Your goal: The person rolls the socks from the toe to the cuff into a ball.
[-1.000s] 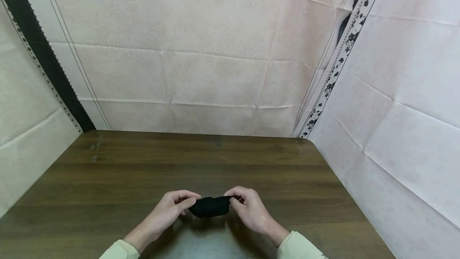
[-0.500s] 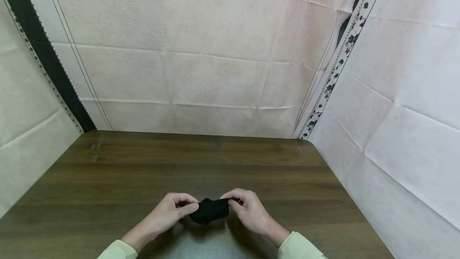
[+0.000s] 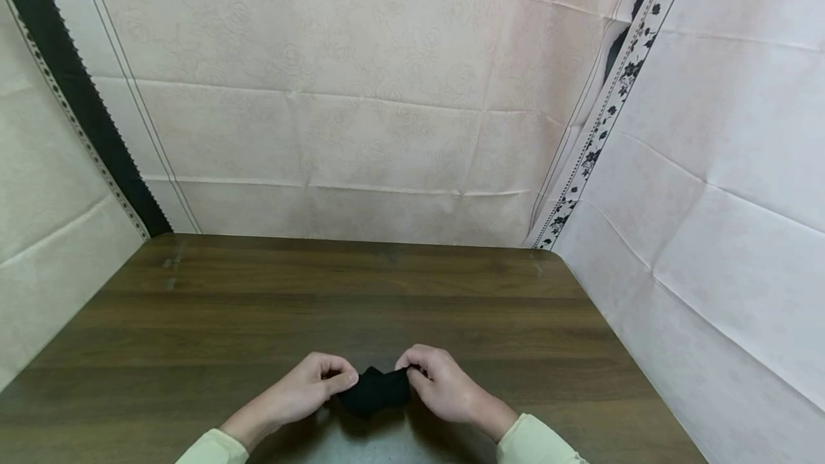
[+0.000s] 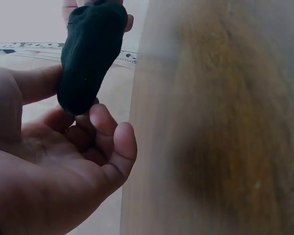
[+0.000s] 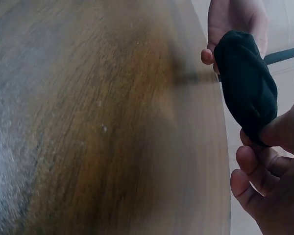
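Low in the middle of the head view, a small black sock is stretched between both hands over the table. My left hand pinches its left end between thumb and fingers. At the opposite end, my right hand pinches the upper corner. The left wrist view shows the sock as a rounded, closed end by the left thumb, the other fingers loosely curled below. From the right wrist, the sock looks bunched and creased near the right thumb.
A brown wood-grain table spreads out beneath the hands. Pale cloth hangs behind its far edge, with more patterned cloth along the right and left sides.
Both hands have come slightly down toward the person, the left a little closer to the right. The sock, flatter and wider before, now sags and bunches with a raised peak.
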A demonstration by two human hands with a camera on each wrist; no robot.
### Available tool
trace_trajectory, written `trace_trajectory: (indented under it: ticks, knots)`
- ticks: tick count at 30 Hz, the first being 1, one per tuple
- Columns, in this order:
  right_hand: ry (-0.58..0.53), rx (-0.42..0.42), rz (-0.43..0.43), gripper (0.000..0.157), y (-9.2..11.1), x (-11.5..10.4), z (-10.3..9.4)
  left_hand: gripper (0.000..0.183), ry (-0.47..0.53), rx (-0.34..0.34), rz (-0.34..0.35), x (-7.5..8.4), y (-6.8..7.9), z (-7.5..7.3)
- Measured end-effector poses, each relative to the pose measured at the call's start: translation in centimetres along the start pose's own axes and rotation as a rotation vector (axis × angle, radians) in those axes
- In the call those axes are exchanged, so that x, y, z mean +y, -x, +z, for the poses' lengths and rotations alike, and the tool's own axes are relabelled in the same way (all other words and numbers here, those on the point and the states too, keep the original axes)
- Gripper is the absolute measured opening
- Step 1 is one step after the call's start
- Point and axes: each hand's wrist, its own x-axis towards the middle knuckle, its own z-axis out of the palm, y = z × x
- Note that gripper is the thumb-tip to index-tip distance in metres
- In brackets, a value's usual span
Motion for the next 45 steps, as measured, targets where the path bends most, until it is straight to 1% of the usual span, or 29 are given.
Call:
trace_trajectory:
  ticks: [2, 5, 7, 10, 13, 15, 20, 24, 27, 30, 33, 35, 42, 45]
  knots:
    - [0.002, -0.020, 0.003, 0.030, -0.02, 0.06, 0.04, 0.020, -0.001, -0.016, -0.005, -0.07, 0.01, 0.05]
    - [0.002, -0.027, 0.021, 0.029, -0.04, 0.20, 0.08, 0.019, 0.002, -0.016, -0.004, -0.19, -0.02, 0.18]
    - [-0.002, -0.019, 0.039, 0.028, -0.07, 0.30, 0.12, 0.018, 0.018, -0.007, 0.001, -0.27, -0.07, 0.27]
    - [-0.017, -0.001, 0.058, 0.026, -0.11, 0.36, 0.14, 0.017, 0.042, 0.003, 0.029, -0.37, -0.18, 0.36]
    - [-0.037, 0.015, 0.060, 0.023, -0.17, 0.37, 0.11, 0.023, 0.066, 0.004, 0.053, -0.43, -0.25, 0.42]
    - [-0.051, 0.020, 0.058, 0.023, -0.21, 0.37, 0.07, 0.026, 0.069, 0.007, 0.053, -0.43, -0.26, 0.42]
    - [-0.079, 0.026, 0.051, 0.023, -0.37, 0.40, -0.04, 0.020, 0.046, 0.008, 0.039, -0.43, -0.34, 0.54]
    - [-0.092, 0.023, 0.060, 0.023, -0.51, 0.39, -0.07, 0.016, 0.025, 0.005, 0.042, -0.44, -0.46, 0.64]
    - [-0.103, 0.020, 0.074, 0.023, -0.55, 0.32, -0.02, 0.015, 0.032, 0.012, 0.042, -0.45, -0.55, 0.73]
    - [-0.113, 0.020, 0.082, 0.022, -0.64, 0.27, 0.02, 0.021, 0.051, 0.021, 0.036, -0.38, -0.59, 0.83]
    - [-0.119, 0.017, 0.087, 0.020, -0.74, 0.27, 0.02, 0.032, 0.059, 0.011, 0.039, -0.33, -0.61, 0.82]
    - [-0.122, 0.011, 0.094, 0.019, -0.77, 0.27, 0.00, 0.035, 0.053, 0.000, 0.036, -0.34, -0.60, 0.75]
    - [-0.133, 0.006, 0.102, 0.018, -0.81, 0.22, -0.03, 0.020, 0.034, -0.030, 0.016, -0.39, -0.52, 0.67]
    - [-0.136, 0.006, 0.098, 0.017, -0.83, 0.22, 0.00, 0.017, 0.020, -0.040, 0.005, -0.31, -0.51, 0.79]
